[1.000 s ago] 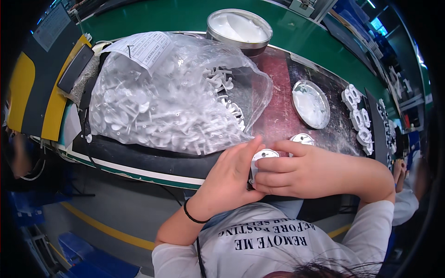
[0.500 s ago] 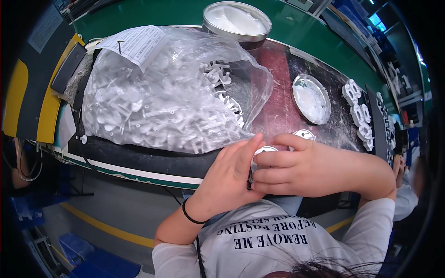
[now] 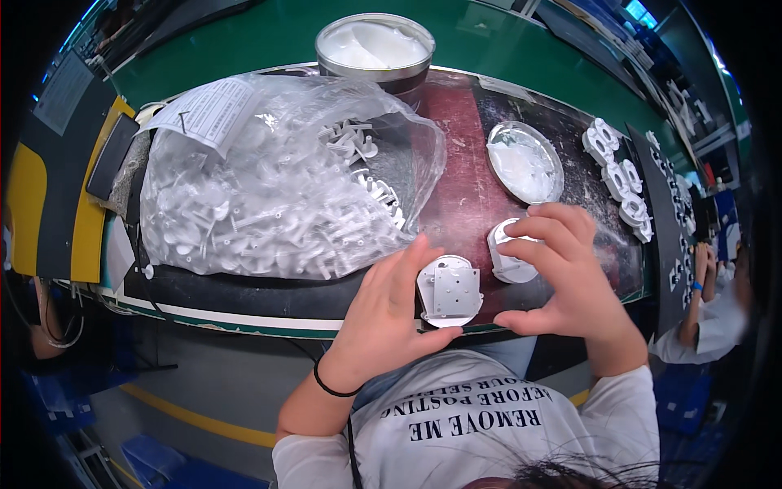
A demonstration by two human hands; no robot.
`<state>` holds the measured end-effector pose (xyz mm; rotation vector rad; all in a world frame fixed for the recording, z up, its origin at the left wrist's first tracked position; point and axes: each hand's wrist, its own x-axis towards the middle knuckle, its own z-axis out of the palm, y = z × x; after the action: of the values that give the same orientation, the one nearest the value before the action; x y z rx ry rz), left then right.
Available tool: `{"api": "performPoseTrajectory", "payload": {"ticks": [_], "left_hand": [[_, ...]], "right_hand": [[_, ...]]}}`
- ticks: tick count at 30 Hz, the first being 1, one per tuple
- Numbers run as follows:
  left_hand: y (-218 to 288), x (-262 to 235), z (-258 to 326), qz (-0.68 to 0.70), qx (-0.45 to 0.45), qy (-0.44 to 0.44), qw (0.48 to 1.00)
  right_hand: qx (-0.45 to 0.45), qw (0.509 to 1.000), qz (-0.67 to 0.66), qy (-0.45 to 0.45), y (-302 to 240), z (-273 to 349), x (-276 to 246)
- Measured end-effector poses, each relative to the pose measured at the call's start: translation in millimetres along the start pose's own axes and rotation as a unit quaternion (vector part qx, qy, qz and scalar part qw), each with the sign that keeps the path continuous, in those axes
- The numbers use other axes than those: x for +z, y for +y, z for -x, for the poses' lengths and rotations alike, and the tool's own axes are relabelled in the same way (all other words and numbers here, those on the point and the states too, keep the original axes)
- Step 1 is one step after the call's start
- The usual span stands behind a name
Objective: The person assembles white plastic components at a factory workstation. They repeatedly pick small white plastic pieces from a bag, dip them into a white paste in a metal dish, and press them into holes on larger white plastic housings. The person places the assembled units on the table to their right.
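My left hand [image 3: 387, 306] is curled along the left side of a white round part with a square metal plate on top [image 3: 454, 295], at the table's near edge. Its thumb lies along the part's near rim and its fingers reach the far left rim, steadying it. A second white rounded part [image 3: 511, 259] stands just to the right and farther back. My right hand [image 3: 570, 265] is over this second part's right side, fingers spread and curved, thumb well apart. Fingertips overlap the part's top; whether they touch it I cannot tell.
A clear plastic bag of white stemmed pieces [image 3: 261, 196] fills the left. Behind stand a tin of white paste [image 3: 375, 53] and a shallow lid smeared with it [image 3: 525, 163]. White ring-shaped parts [image 3: 617, 179] line the right. Another person's arm [image 3: 696, 301] shows at far right.
My right hand has lifted off the part in my left hand and moved right, its fingers opening over the second part. The first part's plate now shows. The whole view has shifted slightly.
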<state>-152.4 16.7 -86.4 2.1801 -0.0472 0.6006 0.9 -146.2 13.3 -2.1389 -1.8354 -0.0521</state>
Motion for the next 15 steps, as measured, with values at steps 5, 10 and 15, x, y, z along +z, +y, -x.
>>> {"api": "performPoseTrajectory", "payload": {"ticks": [5, 10, 15], "left_hand": [[-4, 6, 3, 0.038, -0.008, 0.014, 0.999], [-1, 2, 0, 0.003, 0.001, -0.001, 1.000], [-1, 2, 1, 0.000, -0.001, -0.003, 1.000]], "right_hand": [[0.057, 0.997, -0.007, 0.041, -8, 11, 28], [0.066, 0.996, -0.013, 0.065, -15, 10, 36], [0.061, 0.995, -0.018, 0.074, -15, 8, 39]]}}
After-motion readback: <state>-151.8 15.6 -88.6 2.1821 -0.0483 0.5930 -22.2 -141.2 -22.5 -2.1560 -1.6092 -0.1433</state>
